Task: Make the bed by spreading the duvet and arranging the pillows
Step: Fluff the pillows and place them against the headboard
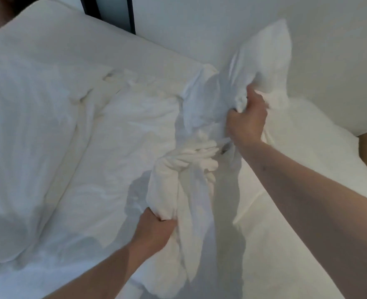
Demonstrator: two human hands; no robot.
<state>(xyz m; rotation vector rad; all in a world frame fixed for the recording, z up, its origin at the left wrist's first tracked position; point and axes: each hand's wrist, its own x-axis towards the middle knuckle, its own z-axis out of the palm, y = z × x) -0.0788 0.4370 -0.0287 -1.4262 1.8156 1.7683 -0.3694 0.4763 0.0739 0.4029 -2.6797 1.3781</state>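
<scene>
Head view, looking down onto the bed (286, 244). Everything on it is white.

Duvet (184, 169): bunched and twisted into a rope-like bundle, lifted off the mattress near the middle of the frame. A loose tail hangs from it toward the lower edge of the frame. An upper corner flares up against the wall (221, 29), blurred.

Left hand (154, 231): fingers curled tight around the lower end of the bundle, gripping a fold from below. Forearm enters from the bottom edge.

Right hand (248, 121): clenched on the upper part of the bundle, cloth gathered in the fist, back of the hand toward the camera. Forearm enters from the right edge.

The two hands are well apart, with the twisted stretch of duvet between them.

Pillow (20, 117): large, creased, lying on the left part of the bed, apart from both hands. More rumpled white bedding lies between the pillow and the lifted bundle; I cannot tell whether it is sheet or duvet.

A dark vertical frame (132, 14) shows at the top, behind the bed.
</scene>
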